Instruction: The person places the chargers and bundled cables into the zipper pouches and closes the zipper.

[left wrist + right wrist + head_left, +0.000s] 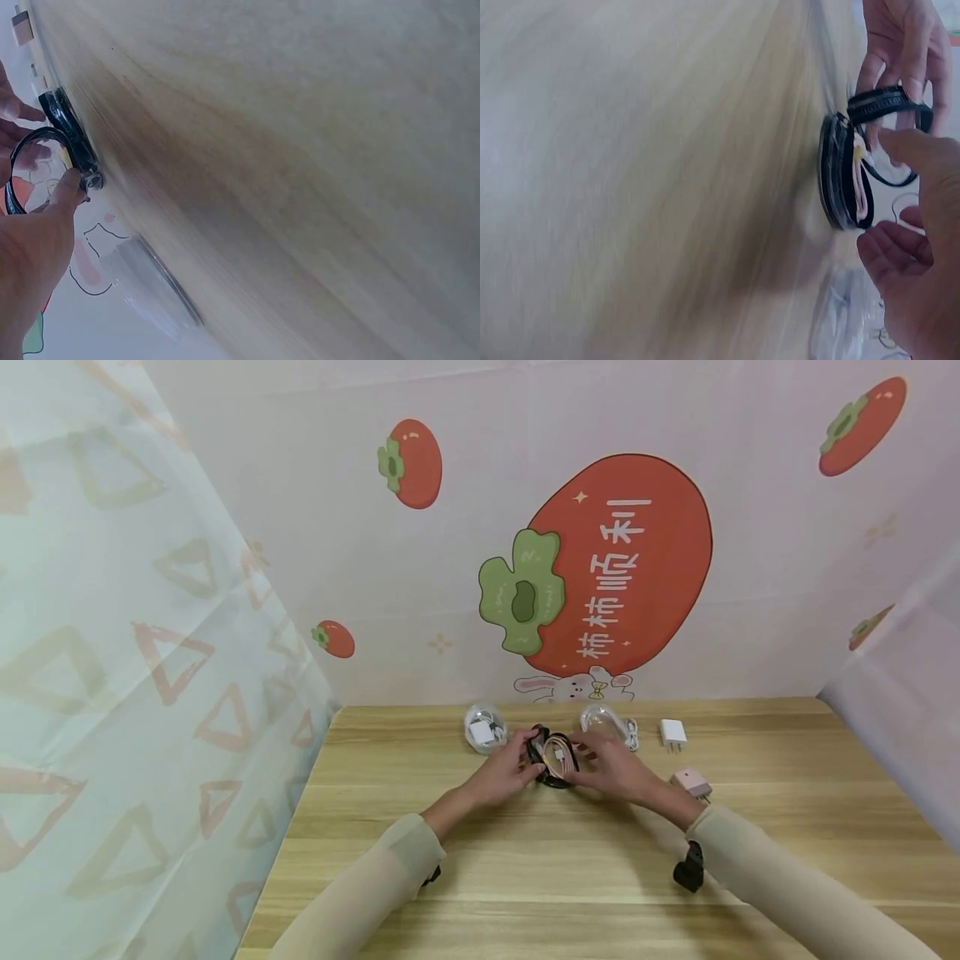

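Two black cable coils show between the hands in the head view. My left hand (pixel 504 770) pinches one black cable coil (pixel 877 103), which stands raised and tilted in the right wrist view. Beside it, the other black cable coil (pixel 832 174) rests on the wooden table with a pink cable (pixel 566 758) looped within it. My right hand (pixel 611 766) is at the right side of the coils, its thumb and fingers spread apart. In the right wrist view its fingertips (pixel 871 247) are right by the lower end of the coil on the table.
Behind the left hand lies a clear bag with a white charger (pixel 482 732). A clear pouch (pixel 600 717) and a white cable (pixel 632 735) lie behind the right hand. Farther right are a white plug adapter (pixel 672 732) and a pink one (pixel 692 781). A printed cloth backs the table (pixel 495 910).
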A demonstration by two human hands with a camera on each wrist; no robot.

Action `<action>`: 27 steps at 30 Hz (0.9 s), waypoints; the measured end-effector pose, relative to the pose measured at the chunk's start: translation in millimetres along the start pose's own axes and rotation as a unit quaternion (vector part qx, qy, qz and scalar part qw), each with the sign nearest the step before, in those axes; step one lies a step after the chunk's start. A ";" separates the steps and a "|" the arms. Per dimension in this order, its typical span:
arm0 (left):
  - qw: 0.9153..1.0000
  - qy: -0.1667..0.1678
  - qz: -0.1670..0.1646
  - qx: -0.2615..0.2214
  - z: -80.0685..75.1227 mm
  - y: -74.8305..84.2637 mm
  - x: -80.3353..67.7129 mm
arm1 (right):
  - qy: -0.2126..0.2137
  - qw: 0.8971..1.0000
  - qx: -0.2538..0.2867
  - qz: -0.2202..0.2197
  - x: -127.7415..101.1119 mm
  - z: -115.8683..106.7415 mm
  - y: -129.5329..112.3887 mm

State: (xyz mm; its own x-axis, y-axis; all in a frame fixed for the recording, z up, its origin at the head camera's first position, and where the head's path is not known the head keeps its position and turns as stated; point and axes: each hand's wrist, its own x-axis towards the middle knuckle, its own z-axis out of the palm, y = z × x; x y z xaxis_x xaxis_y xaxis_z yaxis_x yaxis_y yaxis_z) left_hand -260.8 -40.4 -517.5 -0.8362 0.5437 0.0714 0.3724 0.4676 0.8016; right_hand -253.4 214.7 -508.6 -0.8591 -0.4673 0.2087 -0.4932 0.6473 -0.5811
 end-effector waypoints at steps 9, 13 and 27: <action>1.000 0.003 0.006 -0.013 1.0 2.4 -0.5 | 0.002 0.999 -0.016 -0.035 -8.8 -24.7 9.5; 1.000 0.005 0.001 -0.007 1.4 4.2 -1.1 | -0.007 0.999 -0.023 -0.028 -14.6 -33.7 19.2; 1.000 0.006 0.005 -0.005 1.5 0.5 -1.2 | -0.026 0.999 -0.046 -0.009 -35.2 -62.6 44.3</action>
State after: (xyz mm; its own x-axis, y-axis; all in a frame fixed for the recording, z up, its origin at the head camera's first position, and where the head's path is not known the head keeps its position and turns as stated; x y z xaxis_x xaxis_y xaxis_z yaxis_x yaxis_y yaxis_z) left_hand -259.0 -39.8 -518.1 -0.8372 0.5402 0.0857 0.3767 0.4559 0.8063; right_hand -253.5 297.5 -492.4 -0.8428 -0.5087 0.1759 -0.5214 0.6904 -0.5016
